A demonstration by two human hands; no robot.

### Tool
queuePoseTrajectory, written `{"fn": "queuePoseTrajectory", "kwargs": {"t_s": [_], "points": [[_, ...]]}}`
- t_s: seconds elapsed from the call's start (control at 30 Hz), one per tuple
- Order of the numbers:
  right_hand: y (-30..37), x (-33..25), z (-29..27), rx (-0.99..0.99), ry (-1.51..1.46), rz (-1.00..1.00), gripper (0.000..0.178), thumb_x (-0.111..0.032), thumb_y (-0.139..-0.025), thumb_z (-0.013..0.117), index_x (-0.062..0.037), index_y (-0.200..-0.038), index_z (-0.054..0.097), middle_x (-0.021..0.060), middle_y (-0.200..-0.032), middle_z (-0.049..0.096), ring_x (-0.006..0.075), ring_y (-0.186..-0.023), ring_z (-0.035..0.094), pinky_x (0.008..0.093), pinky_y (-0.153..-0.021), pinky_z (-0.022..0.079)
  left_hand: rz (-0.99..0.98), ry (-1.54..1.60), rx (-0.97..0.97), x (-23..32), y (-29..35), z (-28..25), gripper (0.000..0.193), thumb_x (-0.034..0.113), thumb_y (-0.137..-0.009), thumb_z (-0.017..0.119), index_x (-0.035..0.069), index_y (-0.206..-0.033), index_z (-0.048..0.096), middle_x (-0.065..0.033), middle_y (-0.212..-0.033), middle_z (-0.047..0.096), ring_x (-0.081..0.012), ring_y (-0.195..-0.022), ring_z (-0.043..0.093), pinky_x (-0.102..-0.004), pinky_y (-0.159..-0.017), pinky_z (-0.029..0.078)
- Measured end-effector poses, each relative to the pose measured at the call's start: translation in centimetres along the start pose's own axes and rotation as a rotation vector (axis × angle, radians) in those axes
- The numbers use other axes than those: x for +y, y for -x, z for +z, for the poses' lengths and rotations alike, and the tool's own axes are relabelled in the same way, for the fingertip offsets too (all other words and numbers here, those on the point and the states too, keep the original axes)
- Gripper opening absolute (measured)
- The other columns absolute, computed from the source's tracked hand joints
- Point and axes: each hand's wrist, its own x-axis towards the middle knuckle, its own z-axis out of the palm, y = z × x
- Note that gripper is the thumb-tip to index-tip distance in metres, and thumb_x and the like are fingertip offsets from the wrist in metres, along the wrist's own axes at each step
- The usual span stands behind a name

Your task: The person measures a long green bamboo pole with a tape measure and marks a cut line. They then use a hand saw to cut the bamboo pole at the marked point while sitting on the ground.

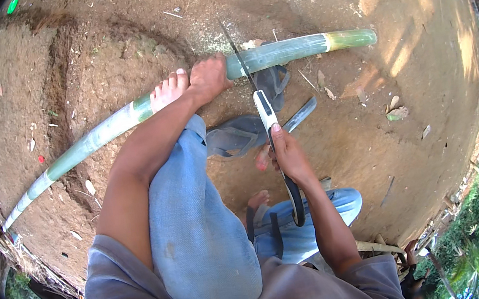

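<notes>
A long green bamboo pole [284,52] lies across the ground in front of me, running from the far right down to the near left. My left hand [210,78] is wrapped over it near its middle, beside my bare left foot [170,90], which presses on the pole. In my right hand [290,154] is a handsaw [264,107] with a white and black handle, thumb along the handle's top. Its thin dark blade crosses the bamboo just right of my left hand. Whether the teeth have cut in cannot be made out.
Two dark sandals [236,135] lie on the dirt below the pole, one partly behind the saw. A knife blade [301,114] shows beside the saw handle; my right hand partly hides the rest. Pale sawdust [215,38] and dry leaves [396,112] are scattered on the ground.
</notes>
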Motion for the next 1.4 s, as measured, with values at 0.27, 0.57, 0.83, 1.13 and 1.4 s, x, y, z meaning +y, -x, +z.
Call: {"fn": "queuePoseTrajectory", "kwargs": {"t_s": [0.27,0.57,0.83,1.13,1.4], "points": [[2.7,0.6,-0.4,0.012,0.071,-0.046,0.059,-0.057,-0.107,0.031,-0.0042,-0.094,0.054,0.0004,-0.062,0.045,0.0106,-0.048,0.044,0.0286,-0.044,0.038,0.073,0.004,0.133,-0.6,0.3,1.5,0.063,0.031,-0.068,0.089,-0.001,-0.112,0.056,-0.0231,-0.104,0.068,-0.0387,-0.103,0.068,-0.0458,-0.089,0.055],[4.0,-3.8,-0.4,-0.03,0.131,0.088,0.061,-0.055,-0.108,0.028,-0.0031,-0.096,0.058,0.0014,-0.063,0.046,0.0111,-0.049,0.045,0.0297,-0.046,0.038,0.098,-0.021,0.103,-0.8,0.2,1.3,0.064,0.034,-0.07,0.089,-0.003,-0.113,0.058,-0.0203,-0.11,0.067,-0.0355,-0.109,0.066,-0.043,-0.096,0.053],[5.4,-2.6,-1.0,0.027,0.162,0.139,0.06,-0.055,-0.108,0.028,-0.0043,-0.088,0.051,0.0021,-0.062,0.046,0.0121,-0.047,0.046,0.0291,-0.044,0.039,0.132,-0.015,0.194,-1.4,-0.1,2.3,0.06,0.031,-0.066,0.09,-0.001,-0.106,0.059,-0.0192,-0.104,0.068,-0.034,-0.101,0.069,-0.0429,-0.088,0.056],[5.5,-3.5,-1.3,-0.022,0.172,0.177,0.059,-0.056,-0.108,0.028,-0.0052,-0.085,0.048,0.0032,-0.062,0.047,0.0134,-0.046,0.048,0.0294,-0.043,0.039,0.107,-0.03,0.145,-1.4,-0.3,2.0,0.06,0.034,-0.066,0.09,0.0,-0.105,0.059,-0.0189,-0.104,0.069,-0.0333,-0.1,0.07,-0.0425,-0.089,0.055],[6.4,-3.9,-1.4,0.02,0.161,0.268,0.067,-0.06,-0.106,0.028,0.0003,-0.096,0.054,0.0055,-0.062,0.049,0.015,-0.048,0.052,0.0318,-0.045,0.043,0.138,-0.021,0.203,-1.7,-0.2,2.6,0.06,0.034,-0.066,0.09,0.0,-0.105,0.058,-0.0193,-0.098,0.071,-0.0336,-0.095,0.072,-0.0437,-0.086,0.056]]}}
